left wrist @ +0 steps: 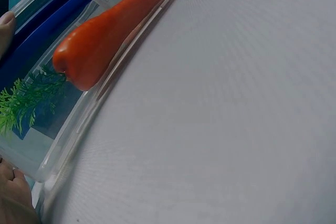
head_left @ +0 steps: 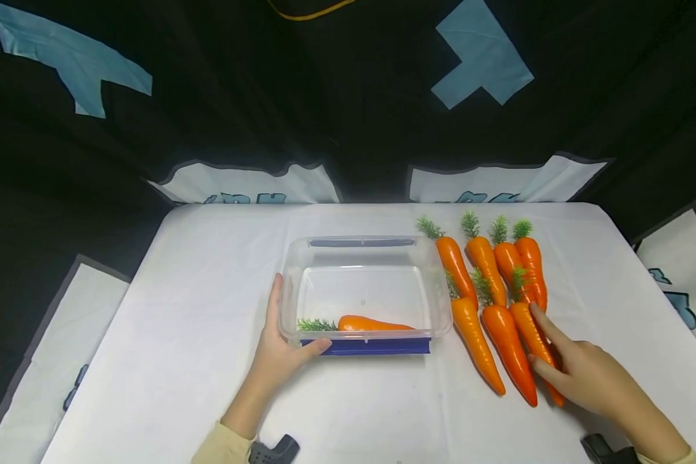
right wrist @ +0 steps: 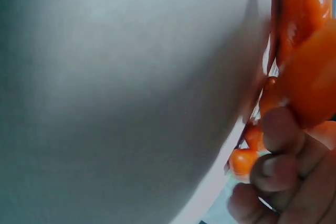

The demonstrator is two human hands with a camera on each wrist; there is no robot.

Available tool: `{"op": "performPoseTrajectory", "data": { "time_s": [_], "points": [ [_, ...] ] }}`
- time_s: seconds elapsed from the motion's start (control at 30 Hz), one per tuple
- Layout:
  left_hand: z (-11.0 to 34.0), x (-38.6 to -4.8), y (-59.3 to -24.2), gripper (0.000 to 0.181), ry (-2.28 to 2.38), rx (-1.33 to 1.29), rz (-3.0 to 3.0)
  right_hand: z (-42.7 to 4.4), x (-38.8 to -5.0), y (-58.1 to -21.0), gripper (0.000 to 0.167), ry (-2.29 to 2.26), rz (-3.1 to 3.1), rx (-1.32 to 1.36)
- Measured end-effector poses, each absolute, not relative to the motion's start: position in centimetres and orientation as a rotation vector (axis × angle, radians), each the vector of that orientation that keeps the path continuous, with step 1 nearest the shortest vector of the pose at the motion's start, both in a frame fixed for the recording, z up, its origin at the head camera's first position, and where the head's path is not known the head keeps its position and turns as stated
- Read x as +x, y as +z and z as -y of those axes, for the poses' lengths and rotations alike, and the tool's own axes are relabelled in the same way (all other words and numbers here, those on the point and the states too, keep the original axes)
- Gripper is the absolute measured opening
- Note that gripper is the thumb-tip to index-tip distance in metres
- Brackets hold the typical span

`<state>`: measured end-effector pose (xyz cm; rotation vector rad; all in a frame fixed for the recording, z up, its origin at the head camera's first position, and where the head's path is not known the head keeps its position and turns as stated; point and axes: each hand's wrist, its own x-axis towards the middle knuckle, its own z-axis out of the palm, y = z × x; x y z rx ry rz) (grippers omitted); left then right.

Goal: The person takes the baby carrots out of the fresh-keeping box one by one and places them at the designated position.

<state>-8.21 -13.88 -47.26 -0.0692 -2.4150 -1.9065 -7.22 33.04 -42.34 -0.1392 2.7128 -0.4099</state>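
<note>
A clear plastic container (head_left: 363, 280) with a blue latch (head_left: 371, 347) along its front stands on the table. Inside it, along the front wall, lies one orange carrot (head_left: 374, 323) with a green top, also seen through the wall in the left wrist view (left wrist: 105, 40). My left hand (head_left: 284, 354) grips the container's near left corner, thumb on the front and fingers along the side. Over the nearest right carrot (head_left: 524, 316) is my right hand (head_left: 586, 370), pinching it between thumb and fingers. In the right wrist view, those fingers (right wrist: 283, 129) touch an orange carrot.
Several other carrots lie in two rows right of the container, among them a front one (head_left: 507, 348) and a back one (head_left: 455, 264). Their tops point away from me. A white cloth (head_left: 168, 322) covers the table, and a black curtain (head_left: 238, 84) hangs behind it.
</note>
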Motion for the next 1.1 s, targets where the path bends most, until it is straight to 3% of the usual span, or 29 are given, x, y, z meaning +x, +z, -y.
{"op": "performPoseTrajectory", "data": {
  "time_s": [0.27, 0.6, 1.1],
  "points": [
    [13.9, -8.1, -47.3, 0.128, -1.93, -0.085, 2.398, -33.6, -7.8, -42.4, 0.098, -0.35, -2.637, -0.152],
    [13.8, -8.0, -47.0, 0.128, -1.938, -0.088, 2.389, -32.4, -9.4, -39.5, 0.082, -0.27, -2.882, -0.268],
    [13.9, -8.2, -47.2, 0.129, -1.938, -0.1, 2.384, -22.4, -15.4, -35.3, 0.08, -0.412, -2.91, -0.91]
  ]
}}
